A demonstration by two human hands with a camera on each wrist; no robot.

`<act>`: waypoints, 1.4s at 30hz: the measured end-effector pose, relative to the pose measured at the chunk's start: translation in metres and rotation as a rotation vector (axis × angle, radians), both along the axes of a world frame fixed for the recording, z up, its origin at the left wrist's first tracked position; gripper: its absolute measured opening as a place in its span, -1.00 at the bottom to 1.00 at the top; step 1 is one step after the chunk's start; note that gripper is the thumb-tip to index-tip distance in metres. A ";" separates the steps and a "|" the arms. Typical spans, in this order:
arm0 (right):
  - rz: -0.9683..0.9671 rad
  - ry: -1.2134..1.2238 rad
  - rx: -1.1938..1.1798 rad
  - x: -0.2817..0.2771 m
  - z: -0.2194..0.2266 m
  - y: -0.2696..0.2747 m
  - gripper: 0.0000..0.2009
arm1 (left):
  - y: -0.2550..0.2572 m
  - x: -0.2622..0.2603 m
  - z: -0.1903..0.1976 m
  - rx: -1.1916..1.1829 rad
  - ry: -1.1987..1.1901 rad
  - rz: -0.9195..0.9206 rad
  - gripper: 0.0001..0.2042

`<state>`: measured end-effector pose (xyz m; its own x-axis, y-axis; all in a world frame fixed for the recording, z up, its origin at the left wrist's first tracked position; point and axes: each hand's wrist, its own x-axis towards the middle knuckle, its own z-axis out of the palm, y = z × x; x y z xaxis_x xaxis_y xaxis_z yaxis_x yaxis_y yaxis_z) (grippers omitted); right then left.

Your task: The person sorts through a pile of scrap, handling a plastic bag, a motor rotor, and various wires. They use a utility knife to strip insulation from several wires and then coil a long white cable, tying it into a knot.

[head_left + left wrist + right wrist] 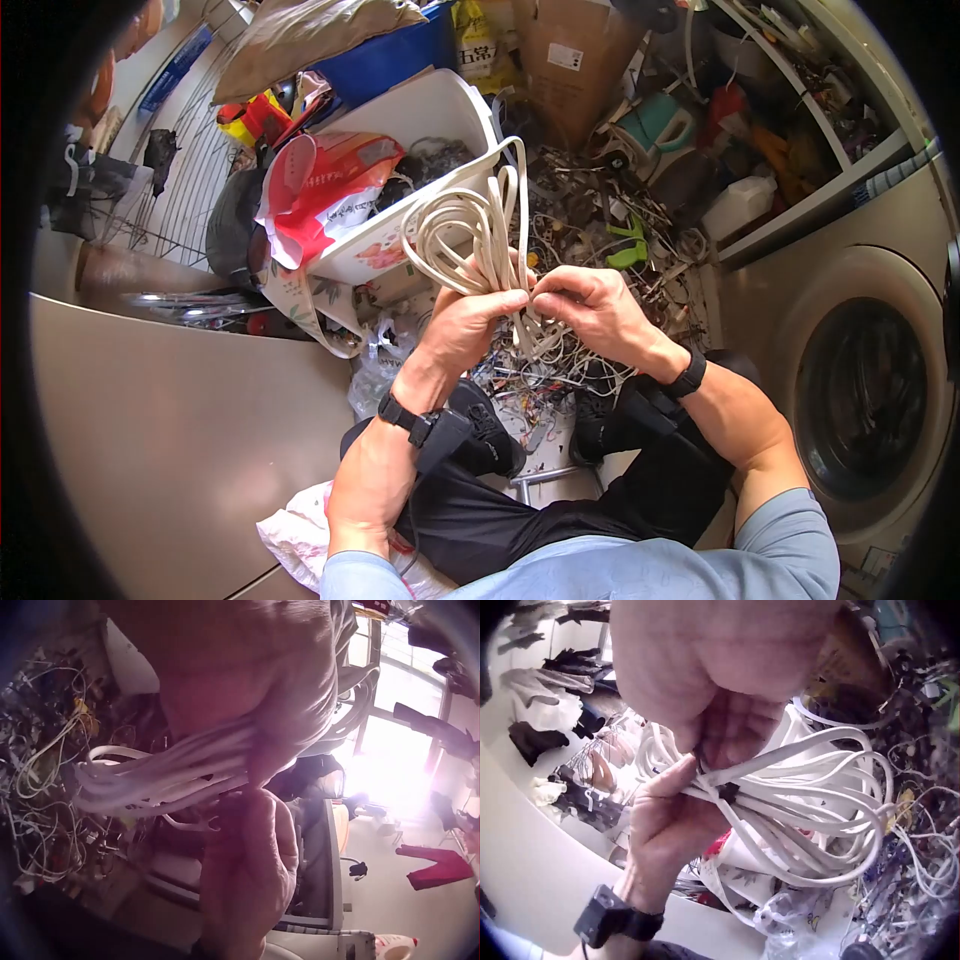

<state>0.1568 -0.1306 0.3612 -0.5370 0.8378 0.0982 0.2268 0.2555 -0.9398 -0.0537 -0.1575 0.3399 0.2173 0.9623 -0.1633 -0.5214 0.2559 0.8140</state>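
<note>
My left hand (460, 328)'s clamped round the looped off-white plastic cable (494, 245), guessing to keep coils bunched while my right hand (606, 316) pinches its waist.

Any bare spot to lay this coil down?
The smooth panel left of the plastic bag is bare, but may not be level. Only slivers of floor show between the shoes; beyond them, cable clutter crowds it.

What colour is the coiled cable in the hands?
White to cream; the coiled cable shows best in the head view.
</note>
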 end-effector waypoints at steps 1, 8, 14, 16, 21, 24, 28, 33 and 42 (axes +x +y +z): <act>-0.016 0.075 -0.078 0.001 0.000 -0.001 -0.86 | 0.000 0.000 -0.001 -0.021 -0.044 0.013 -0.56; -0.060 0.163 -0.280 0.004 0.000 0.013 -0.83 | 0.005 0.001 -0.011 -0.031 -0.085 0.002 -0.60; -0.048 0.291 -0.445 0.014 -0.005 0.024 -0.70 | 0.004 -0.005 -0.013 -0.123 -0.250 -0.031 -0.66; -0.002 0.185 -0.382 0.020 -0.005 0.029 -0.67 | 0.003 -0.007 -0.008 -0.155 -0.295 -0.014 -0.67; 0.176 -0.077 -0.076 0.021 0.007 0.022 -0.54 | 0.007 -0.014 -0.011 -0.177 -0.388 0.070 -0.68; 0.214 -0.300 0.333 0.013 0.005 0.014 -0.14 | 0.006 -0.012 -0.013 -0.191 -0.372 0.118 -0.70; 0.207 -0.363 0.430 0.001 -0.011 0.011 0.04 | 0.004 -0.010 -0.020 -0.176 -0.320 0.136 -0.69; 0.205 -0.444 0.325 -0.007 -0.011 0.005 -0.27 | 0.005 -0.008 -0.021 -0.182 -0.303 0.111 -0.66; 0.254 -0.503 0.501 -0.002 -0.004 0.006 -0.61 | 0.000 -0.007 -0.004 0.021 -0.103 0.053 -0.63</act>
